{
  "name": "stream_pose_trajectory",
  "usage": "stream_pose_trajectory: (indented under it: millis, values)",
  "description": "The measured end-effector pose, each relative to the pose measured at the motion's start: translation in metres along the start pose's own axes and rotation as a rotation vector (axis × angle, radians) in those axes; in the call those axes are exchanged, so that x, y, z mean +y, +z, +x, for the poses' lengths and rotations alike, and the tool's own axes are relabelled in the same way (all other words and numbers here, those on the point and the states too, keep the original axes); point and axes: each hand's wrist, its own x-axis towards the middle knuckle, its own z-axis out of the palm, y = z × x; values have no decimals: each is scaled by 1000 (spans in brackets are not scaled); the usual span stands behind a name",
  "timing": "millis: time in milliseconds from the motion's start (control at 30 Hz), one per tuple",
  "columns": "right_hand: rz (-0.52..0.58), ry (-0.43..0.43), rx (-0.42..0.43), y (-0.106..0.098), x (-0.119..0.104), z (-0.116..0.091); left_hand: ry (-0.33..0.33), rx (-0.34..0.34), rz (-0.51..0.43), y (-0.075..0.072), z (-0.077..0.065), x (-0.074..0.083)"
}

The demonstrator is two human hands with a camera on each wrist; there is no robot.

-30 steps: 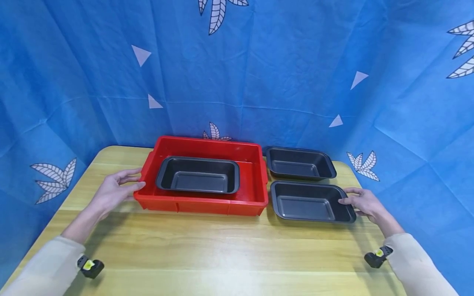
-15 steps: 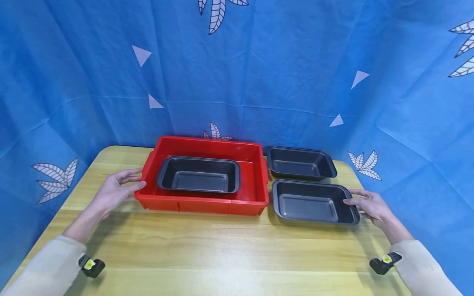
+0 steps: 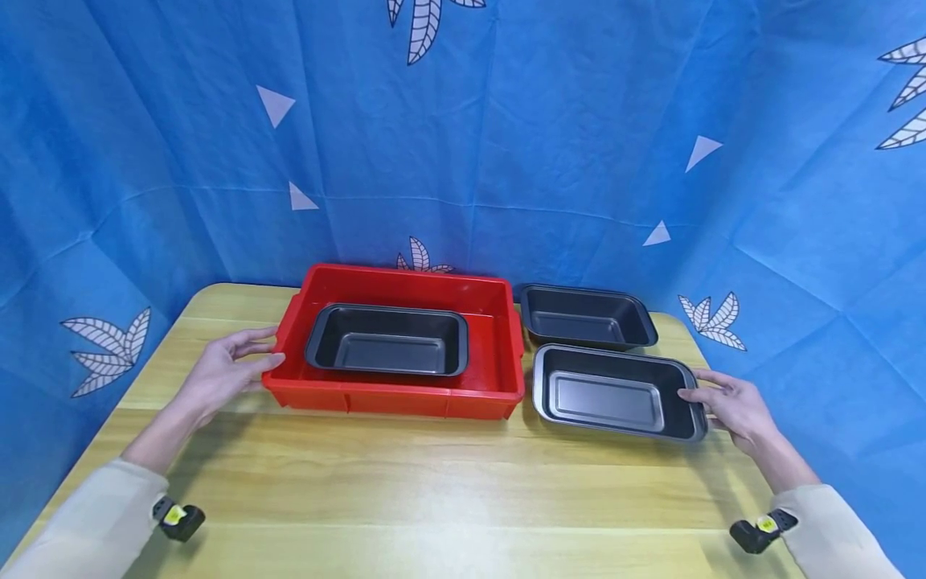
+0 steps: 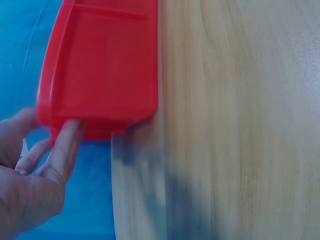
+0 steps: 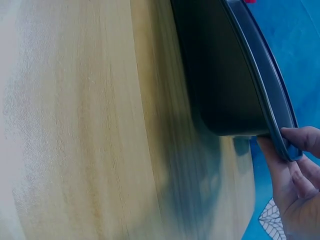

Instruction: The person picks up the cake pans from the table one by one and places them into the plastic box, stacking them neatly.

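Observation:
In the head view, a dark loaf pan (image 3: 615, 402) is at the right, its right-end rim pinched between the thumb and fingers of my right hand (image 3: 734, 406). The right wrist view shows the thumb on top of the rim and fingers beneath; the pan seems raised off the wood, with a shadow below. My left hand (image 3: 227, 370) holds the left end of a red plastic bin (image 3: 398, 404), thumb at its rim. A second loaf pan (image 3: 391, 354) sits inside the bin. Behind the held pan stands a third loaf pan (image 3: 579, 315).
Everything stands on a light wooden table (image 3: 419, 490) with rounded back corners. A blue patterned cloth (image 3: 463, 145) hangs right behind it and down both sides. The bin's right wall is close to both right-hand pans.
The right hand has drawn the held pan slightly to the right, and its left end has come up, tilting it. The left hand and the red bin stay where they were.

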Motion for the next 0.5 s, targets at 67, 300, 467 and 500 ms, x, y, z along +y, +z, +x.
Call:
stream_pose_trajectory:
  millis: [67,300,467,500]
  values:
    - [33,-1,1,-1,-1,-3,1,-2,-1,0,0,0]
    - [-19,-22,36,-2,-5,-13,3,-1,1,0,-1,2]
    - [50,-20,46,-3,-6,-20,2,0,2,0,0,2]
    - [97,-19,43,-4,-6,-21,1,0,1,0,0,2]
